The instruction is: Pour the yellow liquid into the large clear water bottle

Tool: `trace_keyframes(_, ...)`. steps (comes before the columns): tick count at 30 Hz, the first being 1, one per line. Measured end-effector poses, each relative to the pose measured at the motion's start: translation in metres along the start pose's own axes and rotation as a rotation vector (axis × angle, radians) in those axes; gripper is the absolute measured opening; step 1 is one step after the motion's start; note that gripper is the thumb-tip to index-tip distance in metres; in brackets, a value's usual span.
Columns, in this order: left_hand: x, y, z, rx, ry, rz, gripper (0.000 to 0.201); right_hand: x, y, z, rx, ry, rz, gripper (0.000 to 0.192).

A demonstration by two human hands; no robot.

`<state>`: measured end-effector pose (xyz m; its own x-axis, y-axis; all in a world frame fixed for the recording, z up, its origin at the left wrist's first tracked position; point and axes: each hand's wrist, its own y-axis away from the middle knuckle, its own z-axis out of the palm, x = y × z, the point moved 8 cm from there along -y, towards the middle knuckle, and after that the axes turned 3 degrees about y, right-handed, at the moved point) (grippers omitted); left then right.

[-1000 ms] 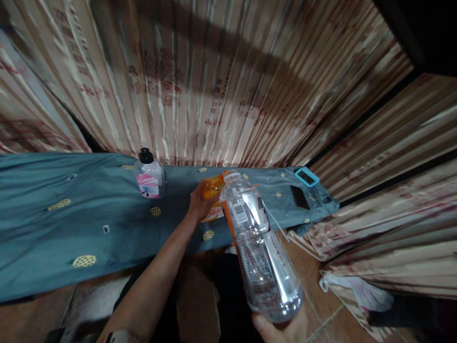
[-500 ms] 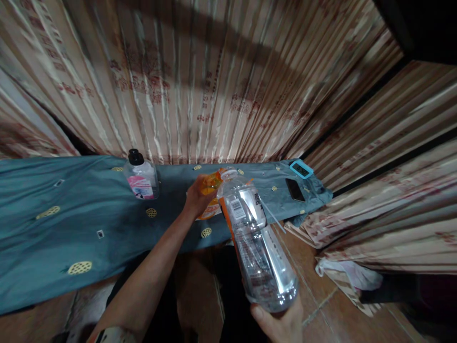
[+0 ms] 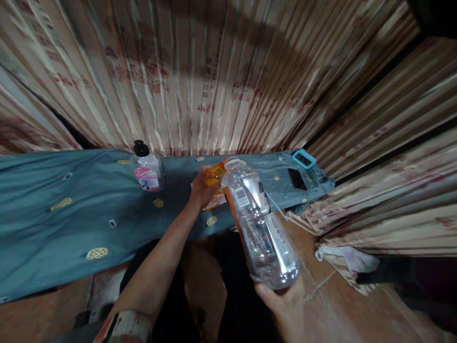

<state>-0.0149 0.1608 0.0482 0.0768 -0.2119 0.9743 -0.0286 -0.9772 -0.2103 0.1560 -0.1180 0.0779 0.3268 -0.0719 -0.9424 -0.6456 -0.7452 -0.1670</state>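
Observation:
My left hand (image 3: 201,188) is closed around a small orange see-through bottle (image 3: 215,174), mostly covered by the fingers. Its orange end meets the mouth of a large clear plastic bottle (image 3: 262,228); whether they touch or just overlap, I cannot tell. The clear bottle is tilted, neck pointing away from me, with a barcode and an orange-edged label on its side. Around its base my right hand (image 3: 283,300) is closed, the thumb showing at the front. Below the left hand lies an orange-and-white printed thing (image 3: 216,200), partly hidden. A thin pale stick (image 3: 276,206) shows behind the clear bottle.
A clear pump-style bottle with a black top and pink label (image 3: 147,172) stands left on the teal cloth (image 3: 82,209). At the right end lie a dark phone (image 3: 297,179) and a blue-framed digital clock (image 3: 303,158). Pleated curtains (image 3: 200,85) hang behind and to the right.
The view has shifted slightly, so the table things sit a little higher and further right. Both hands keep their hold, and the two bottles stay together at the same tilt.

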Motion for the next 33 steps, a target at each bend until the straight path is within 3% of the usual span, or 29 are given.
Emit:
trace_keyframes(5, -0.002, 0.0, 0.002, -0.039, 0.022, -0.047, 0.045, 0.003, -0.003, -0.006, -0.033, 0.004, 0.028, 0.096)
trace_keyframes(8, 0.0, 0.0, 0.003, -0.05, 0.039, -0.018, 0.048, 0.009, -0.004, -0.003, -0.144, -0.001, 0.047, 0.104)
trace_keyframes(11, 0.0, 0.0, 0.004, -0.067, 0.053, -0.005, 0.047, 0.013, -0.003, -0.003, -0.126, -0.019, 0.053, 0.108)
trace_keyframes(14, 0.0, -0.001, 0.003, -0.068, 0.011, -0.02, 0.042, 0.017, 0.002, -0.005, -0.009, -0.06, 0.095, 0.111)
trace_keyframes(20, -0.001, -0.002, 0.003, -0.06, -0.012, -0.032, 0.039, 0.02, 0.003, -0.001, -0.017, -0.121, 0.149, 0.117)
trace_keyframes(23, -0.001, -0.002, 0.002, -0.057, -0.031, -0.03, 0.037, 0.019, 0.001, 0.0, -0.034, -0.169, 0.186, 0.114)
trace_keyframes(25, 0.001, -0.002, 0.001, -0.058, -0.046, -0.02, 0.035, 0.016, 0.001, 0.0, -0.032, -0.189, 0.195, 0.101)
trace_keyframes(29, 0.003, -0.002, -0.001, -0.055, -0.062, 0.005, 0.036, 0.007, 0.001, 0.0, -0.023, -0.219, 0.082, 0.078)
trace_keyframes(33, 0.002, -0.002, -0.001, -0.047, -0.06, -0.003, 0.036, 0.006, 0.001, 0.002, -0.056, -0.145, 0.012, 0.076)
